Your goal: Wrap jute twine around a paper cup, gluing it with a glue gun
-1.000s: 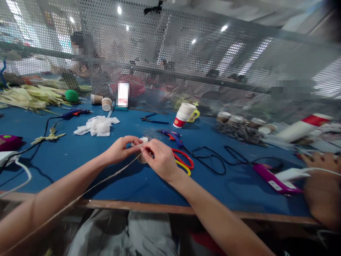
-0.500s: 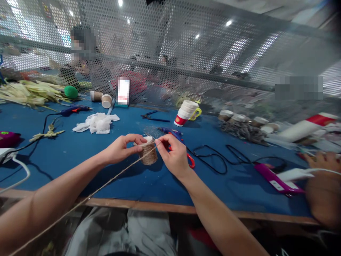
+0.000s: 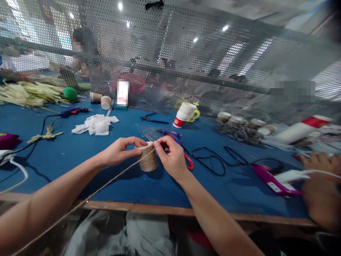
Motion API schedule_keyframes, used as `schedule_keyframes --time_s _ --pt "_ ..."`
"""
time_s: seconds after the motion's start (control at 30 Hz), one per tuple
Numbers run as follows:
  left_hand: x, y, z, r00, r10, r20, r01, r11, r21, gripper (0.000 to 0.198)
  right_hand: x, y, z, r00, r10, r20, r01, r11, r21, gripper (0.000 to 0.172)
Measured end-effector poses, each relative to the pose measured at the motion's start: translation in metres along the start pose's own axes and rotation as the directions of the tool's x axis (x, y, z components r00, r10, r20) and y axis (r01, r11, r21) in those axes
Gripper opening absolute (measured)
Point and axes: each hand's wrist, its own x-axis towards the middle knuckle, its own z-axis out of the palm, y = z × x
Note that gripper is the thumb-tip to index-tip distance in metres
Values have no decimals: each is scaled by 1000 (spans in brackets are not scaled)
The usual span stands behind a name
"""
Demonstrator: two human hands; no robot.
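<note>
A small paper cup (image 3: 148, 161) wrapped in brown twine is held a little above the blue table, its white rim showing at the top. My left hand (image 3: 127, 151) pinches the cup's rim from the left. On the other side my right hand (image 3: 170, 154) grips the twine (image 3: 117, 175) close to the rim between thumb and fingers. From there the strand slants across the cup and over my left forearm to the lower left. Behind my right hand lie red-handled scissors (image 3: 189, 161), partly hidden, and a blue glue gun (image 3: 172, 134).
Pliers (image 3: 154, 119), white cloth (image 3: 95, 124), a stack of paper cups (image 3: 185, 114) and another glue gun (image 3: 71, 112) lie farther back. A black cable (image 3: 210, 160) runs to a purple power strip (image 3: 274, 180). Another person's hand (image 3: 322, 167) rests at far right.
The cup sits slightly lower in view and has tipped, so less of its opening shows. My right hand has shifted slightly left; both hands keep their hold.
</note>
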Motion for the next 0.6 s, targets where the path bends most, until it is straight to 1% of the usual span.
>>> schedule_keyframes --time_s 0.17,0.3,0.43,0.6 --pt "0 1 -1 999 4 36 -1 996 -88 15 1 0 -2 1000 4 1 -4 994 109 8" --pt "0 1 -3 999 8 46 0 988 -153 17 1 -2 -6 995 62 75 -77 976 204 8" --pt "0 3 -5 998 1 69 11 983 -181 19 1 -2 -8 988 101 119 -131 952 276 10" --pt "-1 3 -6 994 1 111 24 974 -225 20 1 -1 -9 972 135 192 -193 926 326 14"
